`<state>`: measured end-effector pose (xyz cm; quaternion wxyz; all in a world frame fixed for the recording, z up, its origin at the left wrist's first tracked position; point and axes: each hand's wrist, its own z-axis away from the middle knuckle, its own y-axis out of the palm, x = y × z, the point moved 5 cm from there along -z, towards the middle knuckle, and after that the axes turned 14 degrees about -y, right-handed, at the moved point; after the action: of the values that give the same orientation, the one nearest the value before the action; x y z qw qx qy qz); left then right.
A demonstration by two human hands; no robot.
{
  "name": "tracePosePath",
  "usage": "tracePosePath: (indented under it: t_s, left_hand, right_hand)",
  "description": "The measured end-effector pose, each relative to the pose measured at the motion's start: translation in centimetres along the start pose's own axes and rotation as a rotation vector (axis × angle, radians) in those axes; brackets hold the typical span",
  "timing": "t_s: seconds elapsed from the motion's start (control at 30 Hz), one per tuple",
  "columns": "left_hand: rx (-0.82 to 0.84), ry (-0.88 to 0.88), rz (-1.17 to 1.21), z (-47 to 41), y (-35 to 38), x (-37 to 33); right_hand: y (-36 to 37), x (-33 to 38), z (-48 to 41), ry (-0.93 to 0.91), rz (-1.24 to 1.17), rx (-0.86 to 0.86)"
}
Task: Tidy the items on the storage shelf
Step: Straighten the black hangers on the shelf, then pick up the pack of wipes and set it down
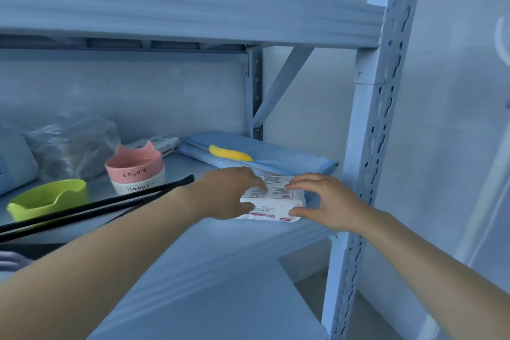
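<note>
A white packet of wipes (271,203) with red print lies on the shelf board (193,229) near its right front corner. My left hand (229,193) grips the packet's left end, fingers on top and thumb at the front edge. My right hand (325,199) holds the right end the same way, fingertips on the top and thumb at the front. Behind the packet lies a folded blue towel (276,159) with a yellow patch.
Left of the hands stand a pink cat-ear bowl (133,167) stacked on a white bowl (138,186), a green bowl (49,197), a clear plastic bag (71,146), another white packet (157,143) and a black rod (96,207). A perforated upright post (367,146) stands right.
</note>
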<state>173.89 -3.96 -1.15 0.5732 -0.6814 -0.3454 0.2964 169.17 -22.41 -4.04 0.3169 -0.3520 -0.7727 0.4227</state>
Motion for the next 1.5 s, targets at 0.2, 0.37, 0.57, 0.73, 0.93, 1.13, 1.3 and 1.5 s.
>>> tracePosePath:
  t_s: [0.2, 0.37, 0.57, 0.73, 0.93, 1.13, 1.3, 1.5]
  left_hand:
    - [-0.039, -0.079, 0.058, -2.6, 4.1, -2.2]
    - [-0.168, -0.137, 0.107, -3.1, 5.4, -2.1]
    - [-0.233, -0.141, 0.141, -3.1, 5.2, -1.6]
    - [-0.282, -0.179, 0.245, -2.4, 3.4, -0.3]
    - [-0.317, -0.289, 0.527, -1.5, 0.5, 1.1]
    - [-0.332, -0.31, 0.798, -0.2, -0.9, 2.1]
    - [-0.451, -0.429, 0.96, 0.2, -1.6, 4.4]
    - [-0.564, -0.574, 0.705, 1.1, -1.1, 7.4]
  right_hand:
    - [0.0, -3.4, 1.0, -0.003, -0.062, 0.005]
    - [0.7, -4.8, 1.2, -0.02, -0.112, -0.009]
    - [1.3, -5.5, 0.8, -0.073, -0.127, -0.012]
    - [1.3, -5.8, 0.1, -0.087, -0.148, -0.092]
    - [0.8, -5.5, -1.6, -0.134, -0.153, -0.144]
    - [1.2, -3.5, -3.6, -0.213, -0.148, -0.194]
    - [1.7, -1.6, -5.7, -0.276, -0.144, -0.201]
    - [5.2, -0.7, -7.3, -0.27, -0.183, -0.053]
